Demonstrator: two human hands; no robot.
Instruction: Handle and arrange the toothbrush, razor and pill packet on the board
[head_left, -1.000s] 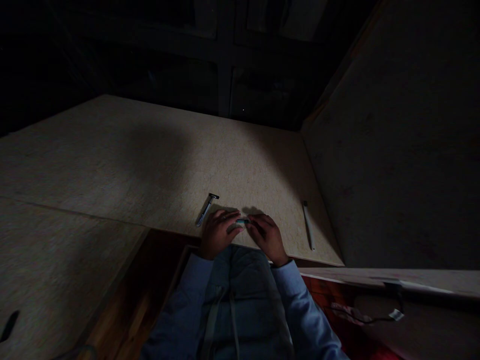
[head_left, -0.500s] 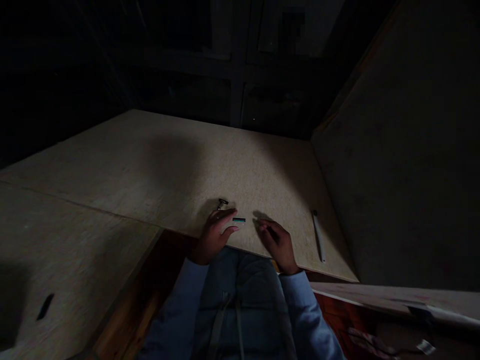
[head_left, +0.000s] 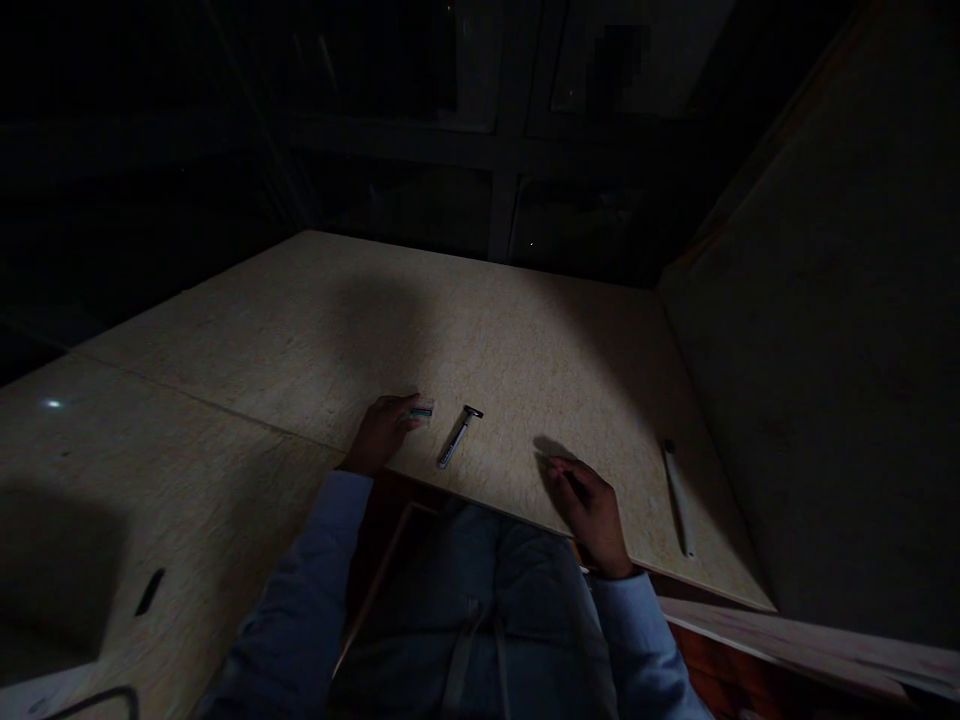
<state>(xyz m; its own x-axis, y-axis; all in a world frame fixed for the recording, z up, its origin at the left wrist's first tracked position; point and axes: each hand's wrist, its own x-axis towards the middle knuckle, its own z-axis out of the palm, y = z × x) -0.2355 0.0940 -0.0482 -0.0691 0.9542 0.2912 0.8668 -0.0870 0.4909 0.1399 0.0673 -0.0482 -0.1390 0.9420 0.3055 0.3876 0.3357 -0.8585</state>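
My left hand (head_left: pixel 381 432) is over the tabletop, its thumb and fingers closed on a small razor cartridge (head_left: pixel 421 412) with a teal strip, which seems to sit in a clear case. Just to the right of that hand a razor (head_left: pixel 456 440) lies on the table, dark head pointing away from me, patterned handle toward me. My right hand (head_left: pixel 591 505) hovers near the table's front edge, thumb and fingertips pinched together. Whether anything is between those fingertips is too dark to tell.
A long pale stick-like object with a dark tip (head_left: pixel 679 500) lies at the right of the pale tabletop (head_left: pixel 495 330). A dark panel (head_left: pixel 832 380) rises along the right edge. On the left section lies a small black object (head_left: pixel 150 592). Dark windows stand behind.
My left hand has taken hold of the cartridge and moved it left, past the razor, which is now uncovered. My right hand stays pinched, with little movement over the table. The view has shifted.
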